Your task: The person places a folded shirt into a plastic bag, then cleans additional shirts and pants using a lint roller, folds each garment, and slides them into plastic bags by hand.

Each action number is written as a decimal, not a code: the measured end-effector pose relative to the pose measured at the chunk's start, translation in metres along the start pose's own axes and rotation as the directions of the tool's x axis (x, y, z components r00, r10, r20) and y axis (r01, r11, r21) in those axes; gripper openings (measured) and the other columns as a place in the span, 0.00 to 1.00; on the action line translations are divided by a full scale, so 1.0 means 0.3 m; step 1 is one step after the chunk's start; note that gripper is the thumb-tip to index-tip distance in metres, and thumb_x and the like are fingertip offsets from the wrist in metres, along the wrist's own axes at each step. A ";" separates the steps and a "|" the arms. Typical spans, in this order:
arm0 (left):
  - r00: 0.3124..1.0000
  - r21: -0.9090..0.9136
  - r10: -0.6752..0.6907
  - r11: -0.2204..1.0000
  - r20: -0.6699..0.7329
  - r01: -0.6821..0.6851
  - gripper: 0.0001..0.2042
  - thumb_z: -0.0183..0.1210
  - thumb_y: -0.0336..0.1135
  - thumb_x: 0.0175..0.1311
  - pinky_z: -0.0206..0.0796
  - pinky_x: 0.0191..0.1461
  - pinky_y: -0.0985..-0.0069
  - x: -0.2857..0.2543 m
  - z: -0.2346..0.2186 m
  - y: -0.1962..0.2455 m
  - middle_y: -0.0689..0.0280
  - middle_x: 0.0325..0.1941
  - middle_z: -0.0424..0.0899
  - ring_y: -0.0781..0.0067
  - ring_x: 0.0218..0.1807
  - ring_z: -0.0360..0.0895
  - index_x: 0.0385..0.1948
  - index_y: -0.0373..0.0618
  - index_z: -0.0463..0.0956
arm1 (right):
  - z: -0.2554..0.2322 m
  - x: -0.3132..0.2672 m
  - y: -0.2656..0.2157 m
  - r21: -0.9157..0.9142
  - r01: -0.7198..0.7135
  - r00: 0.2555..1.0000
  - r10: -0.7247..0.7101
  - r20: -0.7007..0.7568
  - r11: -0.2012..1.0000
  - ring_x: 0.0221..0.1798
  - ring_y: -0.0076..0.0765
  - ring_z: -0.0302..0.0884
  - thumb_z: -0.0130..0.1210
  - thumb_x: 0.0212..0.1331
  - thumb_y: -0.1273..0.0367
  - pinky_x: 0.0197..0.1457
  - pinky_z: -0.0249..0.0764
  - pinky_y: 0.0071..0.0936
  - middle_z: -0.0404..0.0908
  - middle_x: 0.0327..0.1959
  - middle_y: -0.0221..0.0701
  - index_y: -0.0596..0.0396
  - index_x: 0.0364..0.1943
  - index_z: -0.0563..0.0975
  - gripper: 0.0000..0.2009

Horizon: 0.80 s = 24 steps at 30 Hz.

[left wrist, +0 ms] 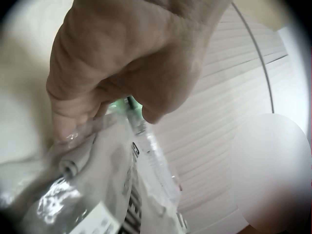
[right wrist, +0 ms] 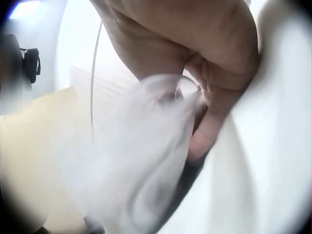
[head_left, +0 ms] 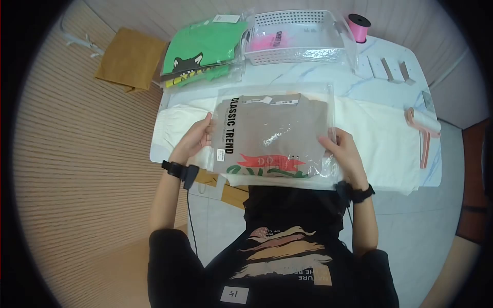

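Note:
A clear plastic bag (head_left: 275, 133) holding a folded grey-brown garment, with "CLASSIC TREND" printed down its left side and a red and green print near its lower edge, is held by both hands over white cloth. My left hand (head_left: 196, 136) grips its left edge; in the left wrist view that hand (left wrist: 117, 58) has its fingers curled on the crinkled plastic (left wrist: 112, 170). My right hand (head_left: 345, 154) pinches the right edge; in the right wrist view the hand (right wrist: 195, 58) holds the blurred plastic (right wrist: 136, 146) between thumb and fingers.
White cloth (head_left: 380, 143) covers the near part of the marble-patterned table (head_left: 292, 76). Behind stand bagged green garments (head_left: 205, 43), a white basket (head_left: 300, 55) with a pink bagged item, and a pink ribbon spool (head_left: 359, 30). A pink-and-white strip (head_left: 423, 126) lies right, a brown bag (head_left: 128, 59) left.

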<state>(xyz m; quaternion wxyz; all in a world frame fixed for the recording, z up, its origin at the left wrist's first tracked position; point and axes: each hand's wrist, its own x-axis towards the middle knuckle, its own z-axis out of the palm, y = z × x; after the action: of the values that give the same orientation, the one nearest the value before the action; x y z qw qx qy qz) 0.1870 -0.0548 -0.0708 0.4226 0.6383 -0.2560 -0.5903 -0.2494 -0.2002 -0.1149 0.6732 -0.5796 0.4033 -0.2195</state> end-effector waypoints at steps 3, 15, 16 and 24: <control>0.997 -0.140 -0.041 0.989 0.067 0.050 0.24 0.49 0.54 0.82 0.82 0.42 0.78 0.060 -0.039 -0.062 0.66 0.40 0.87 0.80 0.37 0.86 0.51 0.37 0.78 | 0.020 -0.012 -0.019 0.091 -0.025 0.991 0.036 -0.126 0.996 0.35 0.17 0.78 0.66 0.65 0.70 0.40 0.77 0.19 0.85 0.34 0.27 0.67 0.48 0.81 0.14; 0.865 0.208 0.437 0.896 -0.247 -0.393 0.22 0.64 0.26 0.71 0.76 0.59 0.76 -0.149 0.038 0.267 0.59 0.55 0.86 0.76 0.54 0.82 0.64 0.33 0.72 | 0.125 -0.029 -0.358 -0.046 0.373 0.913 -0.375 -0.163 0.927 0.30 0.16 0.77 0.61 0.66 0.79 0.25 0.72 0.17 0.84 0.44 0.30 0.65 0.60 0.74 0.19; 0.806 0.180 0.538 0.843 -0.247 -0.507 0.22 0.64 0.26 0.71 0.76 0.58 0.76 -0.151 0.010 0.326 0.59 0.55 0.86 0.76 0.53 0.83 0.64 0.33 0.71 | 0.137 0.013 -0.410 -0.053 0.383 0.909 -0.386 -0.159 0.922 0.30 0.16 0.77 0.61 0.66 0.79 0.25 0.72 0.17 0.84 0.44 0.30 0.65 0.60 0.74 0.19; 0.622 0.424 0.748 0.653 -0.232 -0.627 0.20 0.63 0.35 0.73 0.79 0.53 0.72 0.129 -0.483 0.904 0.58 0.52 0.88 0.70 0.48 0.87 0.61 0.34 0.74 | 0.306 0.690 -0.836 -0.116 0.648 0.756 -0.655 -0.025 0.753 0.33 0.25 0.81 0.68 0.64 0.68 0.33 0.78 0.23 0.84 0.43 0.38 0.70 0.63 0.70 0.28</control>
<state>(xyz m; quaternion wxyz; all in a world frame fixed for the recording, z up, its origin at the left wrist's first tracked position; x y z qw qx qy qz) 0.3808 -0.1912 0.1288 0.5567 0.6485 -0.4811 -0.1952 -0.0133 -0.3612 0.0658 0.5116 -0.7094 0.2080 -0.4380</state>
